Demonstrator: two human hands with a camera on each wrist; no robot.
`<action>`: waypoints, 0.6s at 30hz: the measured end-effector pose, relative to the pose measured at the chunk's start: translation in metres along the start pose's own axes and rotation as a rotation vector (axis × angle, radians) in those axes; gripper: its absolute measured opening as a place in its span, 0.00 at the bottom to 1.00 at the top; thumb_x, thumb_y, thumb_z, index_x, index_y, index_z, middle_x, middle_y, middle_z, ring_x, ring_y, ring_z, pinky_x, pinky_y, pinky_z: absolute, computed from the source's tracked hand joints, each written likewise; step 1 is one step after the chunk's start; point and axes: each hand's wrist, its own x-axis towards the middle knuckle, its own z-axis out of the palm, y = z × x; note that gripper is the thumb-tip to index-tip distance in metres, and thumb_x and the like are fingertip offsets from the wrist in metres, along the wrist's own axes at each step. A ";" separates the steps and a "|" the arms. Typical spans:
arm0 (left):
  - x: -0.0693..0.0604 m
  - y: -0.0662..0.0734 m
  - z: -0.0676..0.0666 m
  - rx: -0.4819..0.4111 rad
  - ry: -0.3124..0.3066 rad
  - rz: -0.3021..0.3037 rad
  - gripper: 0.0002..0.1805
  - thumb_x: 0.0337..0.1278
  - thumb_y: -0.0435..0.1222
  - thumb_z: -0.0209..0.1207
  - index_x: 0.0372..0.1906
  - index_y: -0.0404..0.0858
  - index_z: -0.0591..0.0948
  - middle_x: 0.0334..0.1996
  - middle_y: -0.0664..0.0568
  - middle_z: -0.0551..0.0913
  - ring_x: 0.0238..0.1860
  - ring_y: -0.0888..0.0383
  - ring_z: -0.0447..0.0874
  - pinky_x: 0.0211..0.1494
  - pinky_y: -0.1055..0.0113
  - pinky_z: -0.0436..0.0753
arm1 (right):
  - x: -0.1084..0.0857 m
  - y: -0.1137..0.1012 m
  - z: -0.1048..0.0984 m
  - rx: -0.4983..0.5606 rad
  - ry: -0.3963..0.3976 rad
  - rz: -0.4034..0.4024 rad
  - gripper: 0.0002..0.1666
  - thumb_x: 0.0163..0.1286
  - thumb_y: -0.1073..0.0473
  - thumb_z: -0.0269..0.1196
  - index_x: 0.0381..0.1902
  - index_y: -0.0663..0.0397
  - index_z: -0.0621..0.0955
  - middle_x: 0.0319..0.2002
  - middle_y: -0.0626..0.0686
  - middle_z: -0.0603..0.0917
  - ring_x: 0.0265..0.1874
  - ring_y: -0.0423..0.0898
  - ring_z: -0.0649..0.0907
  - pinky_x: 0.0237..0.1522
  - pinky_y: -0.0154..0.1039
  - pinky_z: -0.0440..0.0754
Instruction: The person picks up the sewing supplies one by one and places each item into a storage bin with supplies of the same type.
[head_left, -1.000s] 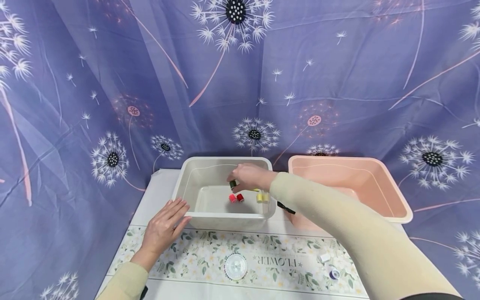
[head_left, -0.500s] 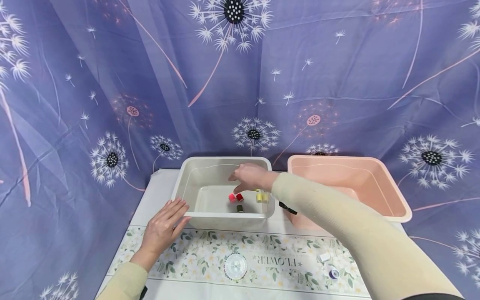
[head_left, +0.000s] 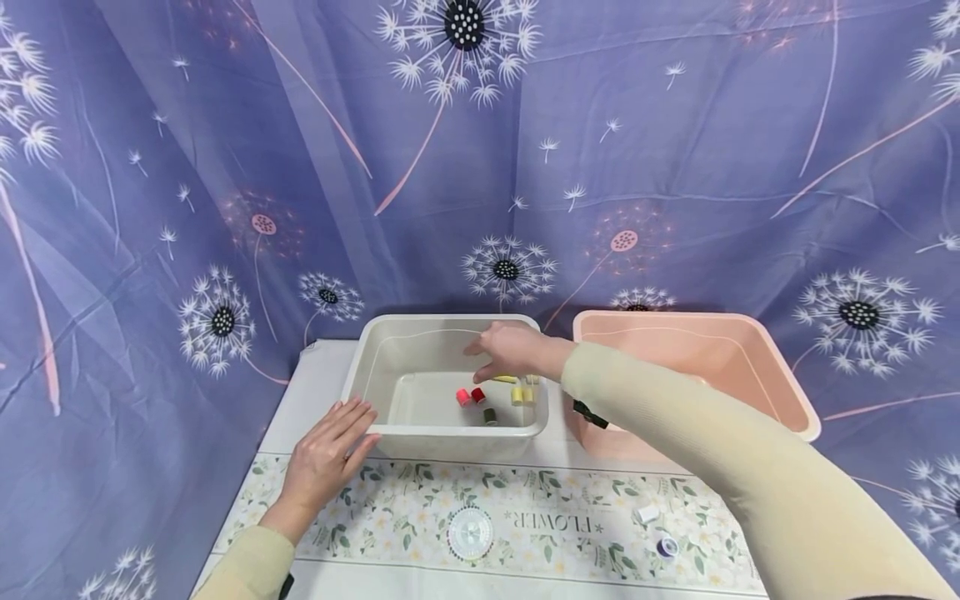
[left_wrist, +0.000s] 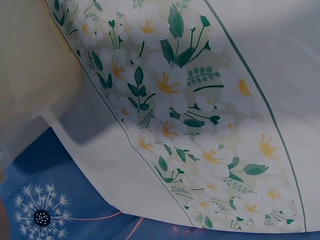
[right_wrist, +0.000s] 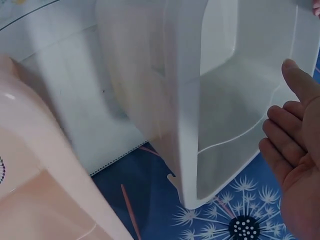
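In the head view my right hand (head_left: 512,350) hovers inside the grey tub (head_left: 420,431), fingers loosely extended and holding nothing. On the tub's floor lie small thread spools: a pink spool (head_left: 462,397), a red spool (head_left: 478,395) beside it, and a dark green spool (head_left: 490,416) nearer the front wall. Several yellow spools (head_left: 517,397) lie at the right end, partly hidden by the hand. My left hand (head_left: 330,446) rests with straight fingers at the tub's front left corner. The right wrist view also shows the right hand (right_wrist: 295,145) empty beside the tub wall (right_wrist: 182,100).
A pink tub (head_left: 810,425) stands to the right, partly behind my right sleeve. On the floral table runner (head_left: 405,517) lie a round pale disc with a dotted rim (head_left: 471,533), a white spool (head_left: 647,514) and a purple spool (head_left: 667,547). A patterned curtain (head_left: 420,250) hangs behind.
My right hand has let go of the dark green spool, which now lies on the grey tub's floor and has shifted slightly right. The hand has drawn a little right. My left hand stays put.
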 end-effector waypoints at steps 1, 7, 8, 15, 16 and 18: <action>0.000 0.000 0.000 -0.002 0.001 0.001 0.32 0.84 0.56 0.49 0.54 0.33 0.90 0.53 0.39 0.91 0.55 0.38 0.91 0.83 0.59 0.71 | -0.002 0.000 -0.001 -0.001 0.006 -0.008 0.33 0.71 0.42 0.74 0.68 0.51 0.84 0.62 0.50 0.88 0.57 0.51 0.89 0.61 0.47 0.89; -0.001 -0.001 0.000 -0.009 0.002 0.006 0.31 0.84 0.55 0.51 0.54 0.32 0.90 0.53 0.38 0.91 0.55 0.38 0.90 0.84 0.60 0.69 | -0.018 0.000 -0.006 -0.003 0.047 -0.052 0.35 0.70 0.43 0.75 0.69 0.52 0.83 0.57 0.52 0.91 0.47 0.51 0.92 0.62 0.48 0.89; -0.001 -0.001 0.000 -0.011 0.002 0.006 0.30 0.84 0.55 0.52 0.55 0.33 0.90 0.53 0.38 0.91 0.55 0.38 0.90 0.84 0.60 0.69 | -0.021 0.000 -0.006 0.002 0.055 -0.058 0.35 0.70 0.43 0.75 0.69 0.53 0.84 0.56 0.53 0.91 0.46 0.51 0.92 0.61 0.48 0.89; 0.000 -0.001 0.000 -0.020 0.004 0.009 0.29 0.83 0.54 0.53 0.55 0.32 0.90 0.53 0.38 0.91 0.54 0.37 0.90 0.85 0.63 0.66 | -0.040 0.002 -0.006 0.041 0.085 -0.067 0.35 0.70 0.42 0.75 0.67 0.54 0.84 0.56 0.55 0.91 0.43 0.51 0.93 0.56 0.49 0.92; 0.000 -0.001 0.000 -0.017 0.004 0.008 0.30 0.83 0.55 0.52 0.55 0.33 0.90 0.53 0.38 0.91 0.54 0.38 0.90 0.84 0.62 0.67 | -0.043 0.002 -0.006 0.051 0.088 -0.066 0.35 0.70 0.42 0.75 0.67 0.55 0.84 0.56 0.55 0.91 0.44 0.52 0.93 0.56 0.49 0.92; 0.000 0.000 0.000 -0.010 0.009 0.008 0.30 0.84 0.55 0.51 0.55 0.33 0.90 0.53 0.39 0.91 0.54 0.38 0.91 0.82 0.58 0.73 | -0.048 0.004 -0.006 0.055 0.095 -0.067 0.36 0.70 0.41 0.74 0.67 0.55 0.84 0.57 0.54 0.90 0.46 0.52 0.93 0.56 0.49 0.92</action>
